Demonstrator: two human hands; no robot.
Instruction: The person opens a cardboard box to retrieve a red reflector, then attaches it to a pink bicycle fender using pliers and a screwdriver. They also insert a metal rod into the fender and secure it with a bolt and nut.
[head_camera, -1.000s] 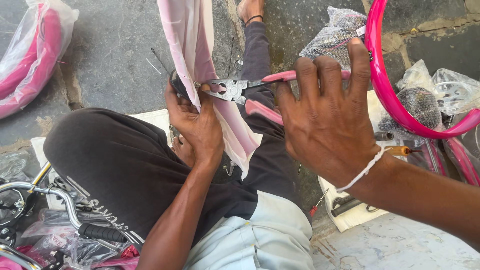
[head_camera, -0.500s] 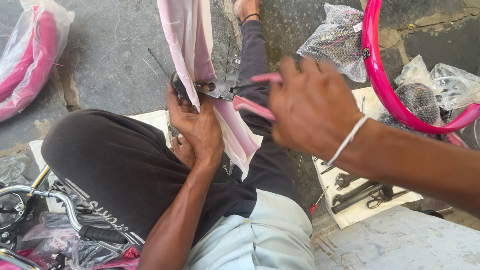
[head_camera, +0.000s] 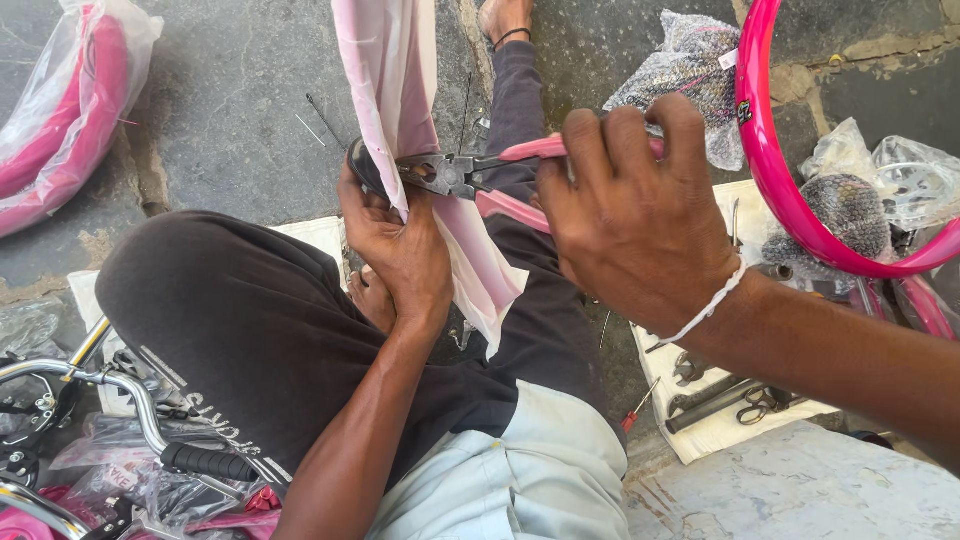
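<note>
At centre, the pink wrapped part (head_camera: 400, 120) runs toward twelve o'clock. I judge a gripping step underway; next calls for a steady squeeze. Left hand (head_camera: 400, 250) clamps the wrap. Right hand (head_camera: 640, 215), at three, is closed round the pliers (head_camera: 470, 172), nose on the wrap.

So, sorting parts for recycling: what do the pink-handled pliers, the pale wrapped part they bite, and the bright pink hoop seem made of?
Pink-handled pliers: dark, dull metal head; the grips look like smooth plastic or rubber sleeves. Pale wrapped part: thin, creased clear film over something pink, material unclear. Bright pink hoop: glossy, probably painted metal, judging by sharp highlights.
</note>
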